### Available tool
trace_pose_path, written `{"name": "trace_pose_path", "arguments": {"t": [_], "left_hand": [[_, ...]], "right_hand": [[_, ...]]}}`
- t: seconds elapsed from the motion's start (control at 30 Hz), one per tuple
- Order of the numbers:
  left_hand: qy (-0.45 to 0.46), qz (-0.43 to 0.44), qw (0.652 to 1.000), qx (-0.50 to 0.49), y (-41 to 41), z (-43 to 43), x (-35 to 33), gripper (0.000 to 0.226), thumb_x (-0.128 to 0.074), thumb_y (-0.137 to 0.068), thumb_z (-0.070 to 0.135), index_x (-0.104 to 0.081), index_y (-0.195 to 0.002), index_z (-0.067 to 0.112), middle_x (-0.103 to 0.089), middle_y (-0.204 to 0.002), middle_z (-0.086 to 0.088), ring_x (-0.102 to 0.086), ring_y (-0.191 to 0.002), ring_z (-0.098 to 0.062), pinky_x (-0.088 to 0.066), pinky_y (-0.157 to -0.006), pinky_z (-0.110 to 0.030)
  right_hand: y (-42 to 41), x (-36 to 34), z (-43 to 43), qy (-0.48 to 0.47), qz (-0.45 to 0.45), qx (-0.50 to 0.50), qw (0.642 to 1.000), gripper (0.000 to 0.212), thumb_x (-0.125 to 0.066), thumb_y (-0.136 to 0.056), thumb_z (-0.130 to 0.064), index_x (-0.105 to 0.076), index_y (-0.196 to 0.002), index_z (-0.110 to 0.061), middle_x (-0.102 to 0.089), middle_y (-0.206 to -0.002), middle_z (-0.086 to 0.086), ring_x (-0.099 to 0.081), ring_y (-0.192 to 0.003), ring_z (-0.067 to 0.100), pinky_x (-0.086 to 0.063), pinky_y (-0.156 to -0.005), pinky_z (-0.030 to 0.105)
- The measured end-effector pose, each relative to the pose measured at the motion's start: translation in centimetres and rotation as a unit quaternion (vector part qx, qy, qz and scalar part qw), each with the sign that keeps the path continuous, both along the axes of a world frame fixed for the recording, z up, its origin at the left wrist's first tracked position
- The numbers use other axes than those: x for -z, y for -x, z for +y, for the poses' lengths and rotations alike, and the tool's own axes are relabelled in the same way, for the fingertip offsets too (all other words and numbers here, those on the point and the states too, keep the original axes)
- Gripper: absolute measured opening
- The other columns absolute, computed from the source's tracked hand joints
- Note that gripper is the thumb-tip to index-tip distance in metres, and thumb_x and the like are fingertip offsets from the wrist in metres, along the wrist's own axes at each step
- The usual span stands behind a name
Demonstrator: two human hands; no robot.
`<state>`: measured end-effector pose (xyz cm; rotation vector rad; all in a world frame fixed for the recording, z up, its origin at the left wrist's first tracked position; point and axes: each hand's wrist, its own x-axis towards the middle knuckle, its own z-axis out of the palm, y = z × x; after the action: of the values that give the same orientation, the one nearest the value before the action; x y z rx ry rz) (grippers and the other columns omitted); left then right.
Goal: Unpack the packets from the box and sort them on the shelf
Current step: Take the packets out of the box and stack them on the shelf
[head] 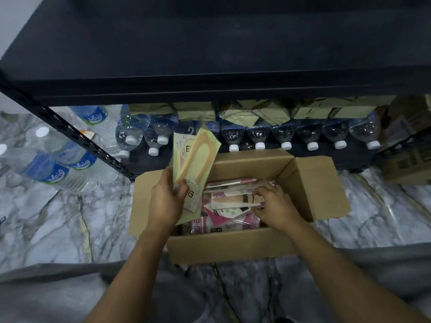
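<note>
An open cardboard box [233, 245] stands on the marble floor in front of a black metal shelf [210, 94]. My left hand [166, 199] holds a small stack of pale yellow packets [198, 155] upright over the box's left side. My right hand [275, 206] reaches into the box, fingers closed on the edges of pink and white packets [228, 206] lying inside. More pink packets [200, 226] fill the near part of the box.
On the low shelf lie a row of water bottles [284, 136] with olive packets [256, 113] on top. Loose water bottles [58, 169] lie on the floor at left. A brown carton [410, 169] sits at right. Grey cloth covers my knees.
</note>
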<state>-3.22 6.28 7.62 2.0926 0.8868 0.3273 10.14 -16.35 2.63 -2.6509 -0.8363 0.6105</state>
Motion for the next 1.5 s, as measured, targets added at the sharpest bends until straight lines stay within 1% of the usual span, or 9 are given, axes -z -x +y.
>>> {"name": "trace_pose_path", "arguments": {"t": [0.3,0.47,0.57,0.67,0.83,0.93,1.1,1.3,1.5], "left_hand": [[0.043,-0.007,0.999,-0.015,0.7,0.3,1.4,0.031,-0.058,-0.094,0.017,-0.054,-0.124,0.014,-0.067,-0.098,0.004,-0.063,-0.078,0.004,-0.050,-0.056,-0.008],[0.052,-0.012,0.998,-0.016,0.6,0.5,1.9,0.031,-0.059,-0.094,0.019,-0.053,-0.124,0.017,-0.069,-0.101,0.001,-0.068,-0.083,-0.008,-0.058,-0.069,-0.030],[0.057,-0.019,0.998,-0.012,0.4,0.4,1.9,0.031,-0.059,-0.094,0.019,-0.053,-0.124,0.017,-0.068,-0.100,0.005,-0.066,-0.082,0.000,-0.054,-0.064,-0.015],[0.054,-0.022,0.998,-0.010,0.3,0.5,1.8,0.031,-0.059,-0.094,0.019,-0.054,-0.124,0.016,-0.067,-0.100,0.006,-0.064,-0.082,0.004,-0.051,-0.061,-0.008],[0.047,-0.032,0.998,-0.013,0.3,0.6,1.4,0.019,-0.059,-0.094,0.019,-0.054,-0.112,0.019,-0.068,-0.098,0.006,-0.068,-0.083,-0.006,-0.056,-0.066,-0.022],[0.034,-0.034,0.999,-0.022,0.3,0.7,0.9,0.020,-0.059,-0.093,0.015,-0.055,-0.113,0.014,-0.066,-0.094,0.006,-0.065,-0.078,-0.006,-0.047,-0.059,-0.007],[0.025,-0.027,0.999,-0.038,0.8,1.0,0.2,0.029,-0.058,-0.093,0.014,-0.055,-0.122,0.009,-0.064,-0.097,0.003,-0.058,-0.073,0.002,-0.042,-0.053,-0.004],[0.020,-0.027,0.999,-0.036,1.1,1.4,0.6,0.026,-0.058,-0.093,0.013,-0.055,-0.118,0.007,-0.066,-0.097,-0.001,-0.063,-0.076,-0.011,-0.039,-0.054,-0.003],[0.026,-0.029,0.999,-0.035,1.0,1.3,0.6,0.022,-0.057,-0.094,0.013,-0.056,-0.115,0.008,-0.066,-0.096,0.002,-0.059,-0.074,0.006,-0.043,-0.054,-0.004]], "right_hand": [[-2.7,3.6,0.0,0.130,0.008,-0.084,0.988,0.059,-0.068,-0.079,-0.044,-0.048,-0.131,-0.025,-0.029,-0.150,-0.002,-0.023,-0.137,0.023,-0.027,-0.106,0.044],[-3.4,4.8,-0.1,0.117,-0.001,-0.086,0.989,0.050,-0.064,-0.083,-0.036,-0.050,-0.130,-0.025,-0.035,-0.147,-0.001,-0.026,-0.137,0.022,-0.028,-0.107,0.042],[-3.4,5.1,-0.3,0.110,-0.020,-0.099,0.989,0.039,-0.059,-0.087,-0.032,-0.056,-0.124,-0.024,-0.045,-0.139,-0.002,-0.031,-0.133,0.022,-0.030,-0.104,0.040],[-3.0,5.3,-0.7,0.061,-0.075,-0.091,0.991,0.026,-0.059,-0.087,-0.026,-0.066,-0.112,-0.021,-0.058,-0.125,0.000,-0.042,-0.126,0.026,-0.035,-0.097,0.040],[-2.9,4.2,-1.6,-0.068,-0.174,-0.082,0.979,0.013,-0.079,-0.071,-0.013,-0.075,-0.083,-0.015,-0.069,-0.086,0.002,-0.062,-0.085,0.031,-0.045,-0.068,0.040],[-3.5,3.3,-2.2,-0.136,-0.202,-0.068,0.968,0.013,-0.077,-0.073,-0.011,-0.075,-0.085,-0.013,-0.068,-0.083,0.001,-0.058,-0.078,0.026,-0.041,-0.065,0.036],[-4.2,2.1,-1.9,-0.223,-0.205,-0.055,0.951,0.024,-0.058,-0.085,-0.021,-0.074,-0.096,-0.007,-0.065,-0.083,0.004,-0.048,-0.080,0.016,-0.045,-0.068,0.033],[-3.2,4.0,-1.0,-0.161,-0.135,-0.155,0.965,0.019,-0.077,-0.073,-0.008,-0.076,-0.092,-0.009,-0.068,-0.088,0.003,-0.058,-0.084,0.022,-0.052,-0.072,0.037],[-2.6,5.6,-0.7,-0.061,-0.104,-0.186,0.975,0.020,-0.077,-0.072,-0.014,-0.075,-0.092,-0.016,-0.068,-0.092,-0.001,-0.061,-0.090,0.023,-0.043,-0.077,0.026]]}}
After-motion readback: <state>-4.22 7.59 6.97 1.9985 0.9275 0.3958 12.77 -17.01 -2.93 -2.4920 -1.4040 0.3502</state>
